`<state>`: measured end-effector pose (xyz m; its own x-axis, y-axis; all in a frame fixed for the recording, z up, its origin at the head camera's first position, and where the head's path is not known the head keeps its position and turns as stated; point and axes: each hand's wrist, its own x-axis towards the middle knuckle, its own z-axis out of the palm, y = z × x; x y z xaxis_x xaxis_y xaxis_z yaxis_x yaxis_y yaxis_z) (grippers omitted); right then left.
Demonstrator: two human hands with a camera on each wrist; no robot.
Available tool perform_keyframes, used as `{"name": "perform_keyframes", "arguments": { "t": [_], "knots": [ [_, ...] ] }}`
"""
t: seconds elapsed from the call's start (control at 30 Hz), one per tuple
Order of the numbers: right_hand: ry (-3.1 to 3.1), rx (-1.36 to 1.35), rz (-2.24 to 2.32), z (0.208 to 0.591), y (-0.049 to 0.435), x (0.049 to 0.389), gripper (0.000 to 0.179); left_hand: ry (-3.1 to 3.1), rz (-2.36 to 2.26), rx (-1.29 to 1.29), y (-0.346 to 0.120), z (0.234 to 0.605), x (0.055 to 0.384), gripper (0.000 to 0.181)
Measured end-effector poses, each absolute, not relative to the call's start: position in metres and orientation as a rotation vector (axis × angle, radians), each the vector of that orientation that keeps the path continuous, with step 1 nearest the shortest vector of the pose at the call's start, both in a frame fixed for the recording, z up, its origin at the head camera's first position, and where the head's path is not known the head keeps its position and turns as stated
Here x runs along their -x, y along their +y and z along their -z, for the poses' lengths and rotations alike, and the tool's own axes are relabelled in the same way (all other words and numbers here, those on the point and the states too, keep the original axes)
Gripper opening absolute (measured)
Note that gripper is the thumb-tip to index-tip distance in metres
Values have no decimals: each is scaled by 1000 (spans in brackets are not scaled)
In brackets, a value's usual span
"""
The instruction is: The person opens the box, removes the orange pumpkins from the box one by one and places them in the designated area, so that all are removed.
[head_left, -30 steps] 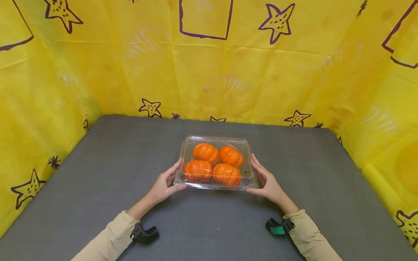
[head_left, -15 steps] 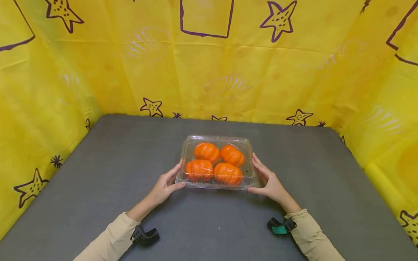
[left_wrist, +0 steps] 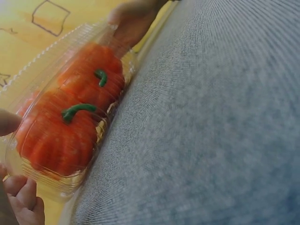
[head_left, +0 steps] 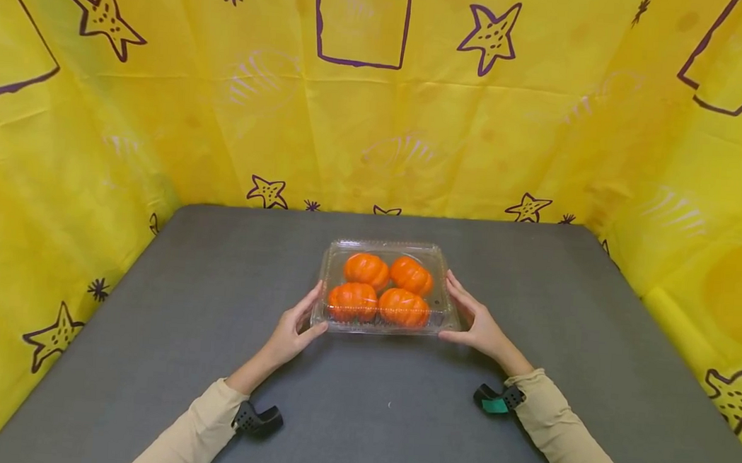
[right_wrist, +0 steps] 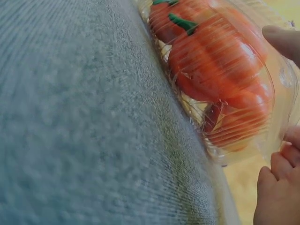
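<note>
A clear plastic clamshell container (head_left: 441, 292) with its lid down rests on the grey table near the middle of the head view. Inside it sit several small orange pumpkins (head_left: 352, 302); green stems (left_wrist: 77, 111) show in the wrist views. My left hand (head_left: 288, 331) grips the container's left side, thumb at the front corner and fingers along the edge. On the opposite side, my right hand (head_left: 481, 330) holds the container the same way. The undersides of both hands' fingers are partly hidden in the head view.
The grey table (head_left: 372, 416) spreads all around the container. Yellow cloth walls (head_left: 377, 133) printed with starfish enclose its back and both sides. A black wrist mount (head_left: 259, 419) sits on the left sleeve, another black mount (head_left: 494, 400) with green tape on the right.
The view shifts very slightly. Both hands keep their hold on the container, which shows no clear movement on the table.
</note>
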<state>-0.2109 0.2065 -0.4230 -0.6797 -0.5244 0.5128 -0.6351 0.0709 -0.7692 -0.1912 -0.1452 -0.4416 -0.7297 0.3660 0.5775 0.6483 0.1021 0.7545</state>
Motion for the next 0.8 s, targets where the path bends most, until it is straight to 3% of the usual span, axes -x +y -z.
{"name": "perform_keyframes", "arguments": {
  "t": [0.37, 0.8],
  "knots": [
    [-2328, -1163, -1461, 398, 203, 201, 81, -2117, 1666, 940, -139, 422, 181, 66],
    [-2223, -1195, -1557, 412, 209, 215, 83, -2110, 1737, 892, -140, 425, 181, 69]
  ]
}}
